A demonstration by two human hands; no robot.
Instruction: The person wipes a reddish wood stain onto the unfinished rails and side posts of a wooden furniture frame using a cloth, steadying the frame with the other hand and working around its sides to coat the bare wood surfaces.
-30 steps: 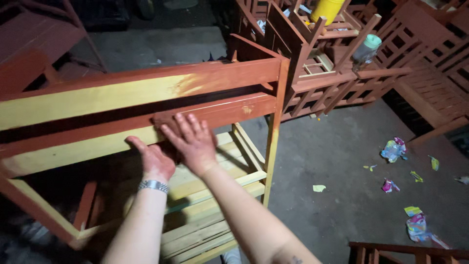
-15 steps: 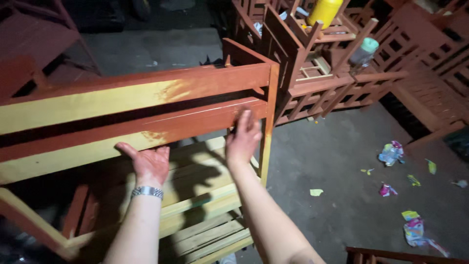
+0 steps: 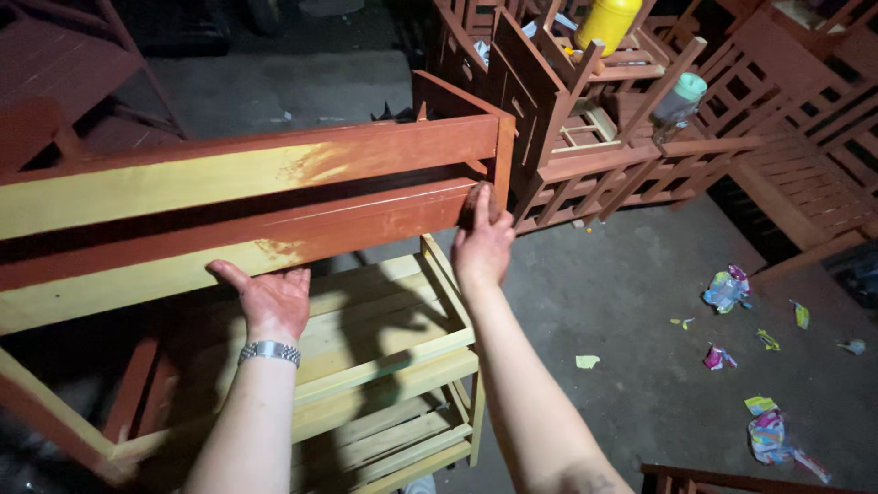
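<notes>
At centre frame, on its side, lies the half-painted wooden bench (image 3: pixel 274 197). Our right hand (image 3: pixel 482 242) presses a reddish pad, perhaps a rag (image 3: pixel 482 203), against its lower rail, fingers together. Our left hand (image 3: pixel 268 300) cups that rail from below, fingers loosely spread. Behind stand stacked painted chairs (image 3: pixel 622 137).

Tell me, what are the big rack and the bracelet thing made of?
The rack looks like wood: straight slats, partly bare yellow, partly coated red-brown, probably paint or stain. The wristband on the left hand looks like metal: silvery, shiny links.
</notes>
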